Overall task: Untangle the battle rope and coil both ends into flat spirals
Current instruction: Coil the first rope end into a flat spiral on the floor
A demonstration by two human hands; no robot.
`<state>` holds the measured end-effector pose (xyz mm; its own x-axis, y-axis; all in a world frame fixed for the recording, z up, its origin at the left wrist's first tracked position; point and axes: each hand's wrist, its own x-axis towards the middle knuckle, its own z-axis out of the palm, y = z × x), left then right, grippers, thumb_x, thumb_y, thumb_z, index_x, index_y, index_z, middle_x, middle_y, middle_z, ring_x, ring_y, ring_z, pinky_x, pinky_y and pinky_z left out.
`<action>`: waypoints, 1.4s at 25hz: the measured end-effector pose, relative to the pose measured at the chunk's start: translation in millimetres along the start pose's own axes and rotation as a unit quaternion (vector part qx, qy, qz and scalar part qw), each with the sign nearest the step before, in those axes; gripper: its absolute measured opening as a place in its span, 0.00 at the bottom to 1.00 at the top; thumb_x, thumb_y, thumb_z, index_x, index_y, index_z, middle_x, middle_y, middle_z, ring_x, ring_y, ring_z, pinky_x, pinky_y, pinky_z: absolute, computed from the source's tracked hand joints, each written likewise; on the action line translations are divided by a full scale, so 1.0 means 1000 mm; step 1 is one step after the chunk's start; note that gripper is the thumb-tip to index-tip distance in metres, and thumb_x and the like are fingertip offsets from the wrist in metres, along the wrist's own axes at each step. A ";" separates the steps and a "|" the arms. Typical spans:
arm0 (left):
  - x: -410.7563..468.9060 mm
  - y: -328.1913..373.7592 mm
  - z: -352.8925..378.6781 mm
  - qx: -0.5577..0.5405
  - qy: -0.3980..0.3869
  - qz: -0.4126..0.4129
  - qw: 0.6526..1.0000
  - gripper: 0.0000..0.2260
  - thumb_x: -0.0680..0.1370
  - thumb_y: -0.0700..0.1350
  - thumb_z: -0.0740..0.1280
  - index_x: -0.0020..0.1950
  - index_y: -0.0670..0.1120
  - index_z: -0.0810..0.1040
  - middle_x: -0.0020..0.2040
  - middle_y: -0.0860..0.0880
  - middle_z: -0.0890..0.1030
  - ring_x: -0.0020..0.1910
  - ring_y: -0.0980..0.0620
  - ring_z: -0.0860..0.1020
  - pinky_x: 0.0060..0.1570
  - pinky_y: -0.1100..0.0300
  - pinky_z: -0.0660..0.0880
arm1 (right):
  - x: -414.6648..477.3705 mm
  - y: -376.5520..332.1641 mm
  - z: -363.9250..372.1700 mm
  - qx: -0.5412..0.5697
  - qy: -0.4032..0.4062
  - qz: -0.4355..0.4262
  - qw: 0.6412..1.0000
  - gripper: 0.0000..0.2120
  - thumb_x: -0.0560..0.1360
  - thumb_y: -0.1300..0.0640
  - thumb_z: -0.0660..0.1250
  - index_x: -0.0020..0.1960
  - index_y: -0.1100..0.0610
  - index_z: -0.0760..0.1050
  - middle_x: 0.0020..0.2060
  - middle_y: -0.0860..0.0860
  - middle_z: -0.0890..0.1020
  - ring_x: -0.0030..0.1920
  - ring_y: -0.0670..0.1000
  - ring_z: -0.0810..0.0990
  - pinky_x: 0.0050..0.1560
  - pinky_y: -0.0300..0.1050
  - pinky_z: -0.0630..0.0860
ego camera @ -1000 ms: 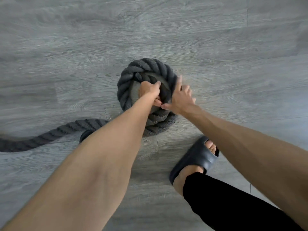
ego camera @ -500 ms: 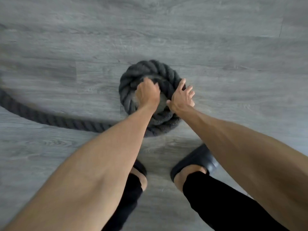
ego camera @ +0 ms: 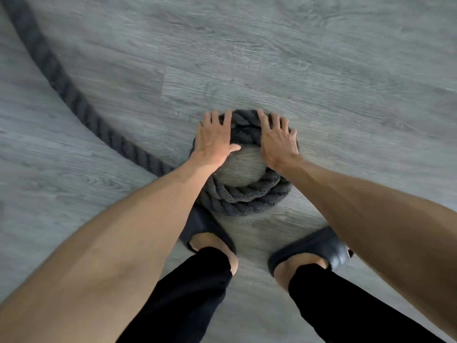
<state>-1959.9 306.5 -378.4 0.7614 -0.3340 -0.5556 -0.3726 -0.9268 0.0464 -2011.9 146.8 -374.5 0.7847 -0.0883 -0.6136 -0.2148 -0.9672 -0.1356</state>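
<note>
dark grey battle rope [ego camera: 243, 196], coiled ring on floor; tail trailing left

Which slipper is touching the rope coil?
The left slipper. Its toe end meets the near edge of the rope coil, partly under the left arm. The right slipper sits apart, with bare floor between.

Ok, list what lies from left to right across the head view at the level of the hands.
Loose rope tail → left hand → far turns of the coil → right hand → bare floor.
</note>
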 end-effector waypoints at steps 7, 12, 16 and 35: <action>0.001 -0.029 -0.009 -0.030 0.029 -0.101 0.994 0.36 0.74 0.63 0.69 0.68 0.37 0.64 0.63 0.36 0.72 0.62 0.40 0.69 0.55 0.49 0.72 | -0.035 -0.033 0.026 0.197 -0.028 0.325 0.925 0.56 0.73 0.43 0.74 0.82 0.57 0.37 0.76 0.69 0.55 0.76 0.67 0.59 0.68 0.69 0.65; -0.001 -0.097 -0.002 -0.083 0.011 -0.202 0.976 0.42 0.78 0.64 0.63 0.79 0.41 0.49 0.64 0.29 0.69 0.61 0.36 0.70 0.56 0.46 0.72 | -0.012 -0.089 0.034 0.306 -0.063 0.356 0.881 0.59 0.72 0.40 0.75 0.82 0.58 0.34 0.73 0.70 0.59 0.72 0.67 0.64 0.68 0.62 0.67; -0.013 -0.171 0.004 -0.178 -0.013 -0.334 0.925 0.41 0.78 0.63 0.63 0.79 0.39 0.50 0.68 0.30 0.67 0.64 0.35 0.69 0.61 0.45 0.69 | 0.020 -0.155 0.018 0.294 -0.060 0.286 0.910 0.58 0.73 0.45 0.76 0.82 0.57 0.35 0.75 0.70 0.57 0.75 0.67 0.62 0.70 0.61 0.66; -0.056 -0.290 0.008 -0.283 0.046 -0.415 0.863 0.56 0.70 0.65 0.72 0.80 0.44 0.38 0.79 0.34 0.49 0.78 0.34 0.51 0.70 0.31 0.55 | 0.128 -0.295 -0.042 -0.065 -0.080 -0.046 0.994 0.50 0.75 0.62 0.70 0.82 0.46 0.38 0.76 0.58 0.55 0.75 0.67 0.57 0.64 0.71 0.68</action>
<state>-1898.6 595.0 -367.6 0.6896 0.4983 -0.5255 0.6212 -0.7800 0.0754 -1823.6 410.6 -380.3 0.6933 0.0303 -0.7200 -0.0618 -0.9929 -0.1012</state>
